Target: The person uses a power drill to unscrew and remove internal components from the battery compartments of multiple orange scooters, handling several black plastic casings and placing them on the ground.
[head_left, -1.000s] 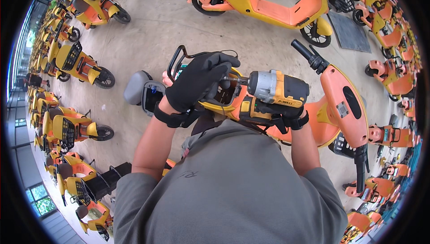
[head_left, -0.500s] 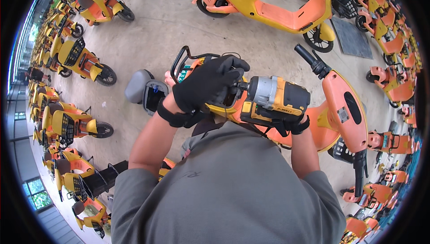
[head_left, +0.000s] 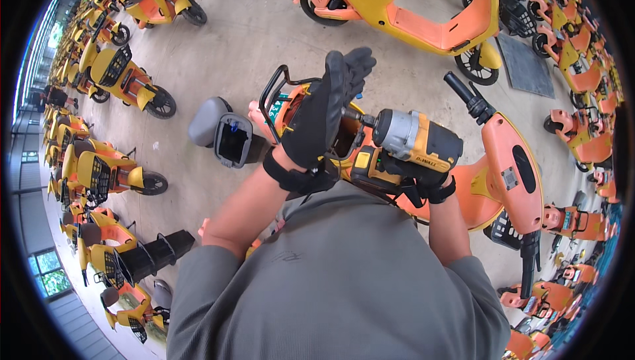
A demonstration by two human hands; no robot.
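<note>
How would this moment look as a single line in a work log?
left hand: gloved, raised, fingers spread | right hand: grips cordless driver | bit: at open scooter body | seat: flipped up

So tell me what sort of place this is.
Probably a depot or repair yard for shared electric scooters: rows of orange-and-yellow scooters stand on a concrete floor, and the right hand holds a cordless power driver over one.

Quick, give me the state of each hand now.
Left hand: gloved, open, fingers spread, holding nothing, raised over the scooter.
Right hand: closed on the drill.
</note>
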